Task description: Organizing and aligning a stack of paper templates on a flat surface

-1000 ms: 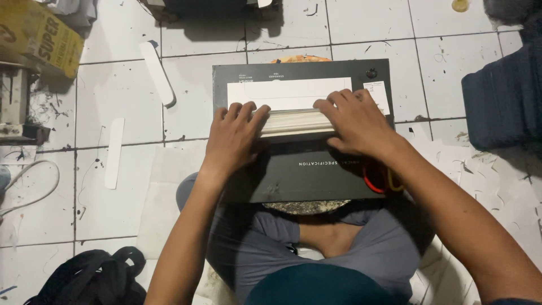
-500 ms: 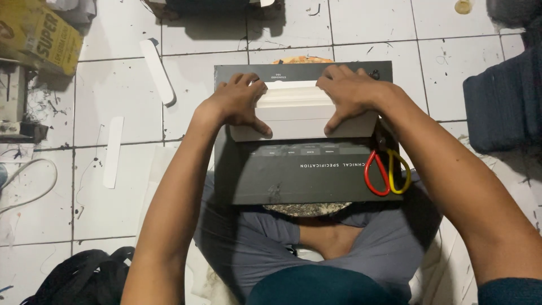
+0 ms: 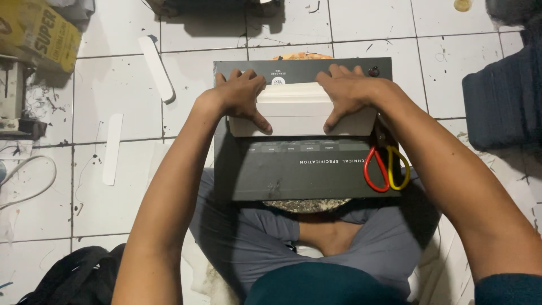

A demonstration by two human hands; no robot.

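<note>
— Right now, what are the two hands doing?

— Both are pressing down on a cream-white stack of sheets (image 3: 302,110). The left hand (image 3: 243,93) is lying over the stack's left end, fingers spread across the top and thumb hooking down its near face. The right hand (image 3: 345,90) is mirroring it at the right end. Neither is closing into a fist; both are clasping the stack loosely from above.

— And where is the stack sitting?

— It is resting on a dark grey board (image 3: 293,169) that is lying across the seated person's lap, toward the board's far half.

— Anything close by?

— Scissors with red and yellow handles (image 3: 385,168) are lying on the board just below the right wrist, apart from the stack. White strips (image 3: 113,148) are lying on the tiled floor (image 3: 113,79) well out beyond the left arm, a dark blue bundle (image 3: 502,104) is sitting beyond the right arm, and a black bag (image 3: 70,277) is showing beside the left elbow.
</note>
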